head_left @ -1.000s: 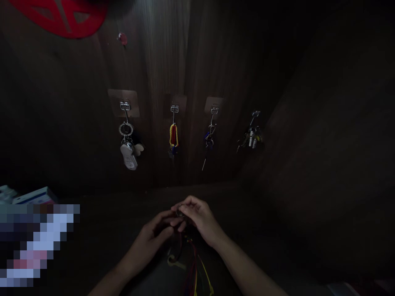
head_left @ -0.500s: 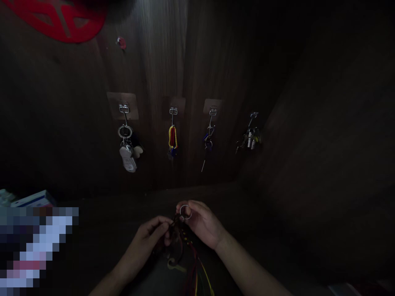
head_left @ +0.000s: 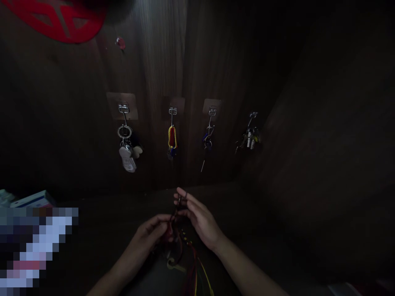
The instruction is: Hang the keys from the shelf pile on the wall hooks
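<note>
My left hand (head_left: 151, 234) is closed, its thumb and fingers pinching a dark keychain (head_left: 175, 213) that has a small red piece (head_left: 168, 232) at the fingertips. My right hand (head_left: 202, 218) is just to the right, its fingers partly stretched around the upper end of that keychain, where a ring seems to be turned edge-on. Below the hands dangle a pale key (head_left: 175, 265) and a cord tassel (head_left: 197, 267) with red, yellow and green strands. Small yellow beads (head_left: 185, 238) show above the tassel. Dim light hides exactly how the fingers grip.
Metal hooks on the dark wood panel carry a silver keychain (head_left: 127, 158), a yellow and red braided cord (head_left: 172, 137), a small key ring (head_left: 207, 144) and another key bunch (head_left: 250, 139). A red cutout (head_left: 72, 35) is above. A box (head_left: 33, 199) lies at the left.
My right hand's fingers have stretched out and moved up a little; the ring, seen round before, is now edge-on. The red piece shows more at my left fingertips.
</note>
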The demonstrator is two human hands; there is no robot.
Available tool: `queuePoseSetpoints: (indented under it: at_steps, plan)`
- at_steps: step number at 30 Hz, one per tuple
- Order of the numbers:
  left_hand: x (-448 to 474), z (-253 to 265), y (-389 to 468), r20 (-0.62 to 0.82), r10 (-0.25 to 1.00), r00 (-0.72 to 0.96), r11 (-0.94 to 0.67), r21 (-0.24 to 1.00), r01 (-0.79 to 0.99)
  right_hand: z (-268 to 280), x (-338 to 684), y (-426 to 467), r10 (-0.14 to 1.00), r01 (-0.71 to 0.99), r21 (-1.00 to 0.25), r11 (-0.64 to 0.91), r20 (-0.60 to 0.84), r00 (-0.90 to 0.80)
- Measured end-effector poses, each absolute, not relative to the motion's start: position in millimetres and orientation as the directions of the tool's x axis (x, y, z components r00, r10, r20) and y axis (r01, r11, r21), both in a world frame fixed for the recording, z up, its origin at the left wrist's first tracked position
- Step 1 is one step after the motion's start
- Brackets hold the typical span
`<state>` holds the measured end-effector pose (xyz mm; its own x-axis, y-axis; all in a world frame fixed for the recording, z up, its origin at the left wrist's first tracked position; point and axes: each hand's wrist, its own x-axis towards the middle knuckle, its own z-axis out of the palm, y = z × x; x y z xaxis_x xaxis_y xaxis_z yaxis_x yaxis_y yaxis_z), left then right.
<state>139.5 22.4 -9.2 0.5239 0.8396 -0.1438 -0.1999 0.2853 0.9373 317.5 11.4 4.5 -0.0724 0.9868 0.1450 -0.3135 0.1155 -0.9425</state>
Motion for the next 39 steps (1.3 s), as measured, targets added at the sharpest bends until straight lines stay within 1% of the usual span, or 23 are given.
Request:
queuePoseSetpoints:
  at_steps: [5, 7, 11, 16, 22, 32, 39]
  plan:
    - [140, -2, 22, -0.145, 0.858, 0.493, 0.305, 0.916, -0.261, 3, 320, 15, 0.963, -0.031, -0.968, 0.251, 0.246, 0.106]
    - [140, -1, 22, -0.160, 0.850, 0.502, 0.336, 0.898, -0.283, 2, 321, 17, 0.945, 0.031, -0.961, 0.276, 0.277, 0.174]
    - [137, -4, 25, -0.192, 0.816, 0.546, 0.414, 0.853, -0.318, -2, 324, 20, 0.917, 0.091, -0.948, 0.305, 0.318, 0.240]
    - [135, -9, 27, -0.237, 0.804, 0.545, 0.476, 0.806, -0.353, -2, 330, 23, 0.877, 0.162, -0.924, 0.347, 0.381, 0.292]
    - [133, -7, 27, -0.235, 0.807, 0.542, 0.451, 0.837, -0.309, 0, 340, 23, 0.831, 0.213, -0.895, 0.392, 0.444, 0.335]
    - [135, -13, 29, -0.252, 0.865, 0.434, 0.386, 0.887, -0.253, 13, 342, 17, 0.780, 0.364, -0.819, 0.444, 0.553, 0.293]
    - [135, -15, 29, -0.248, 0.867, 0.432, 0.372, 0.899, -0.229, 17, 347, 19, 0.749, 0.413, -0.793, 0.448, 0.585, 0.311]
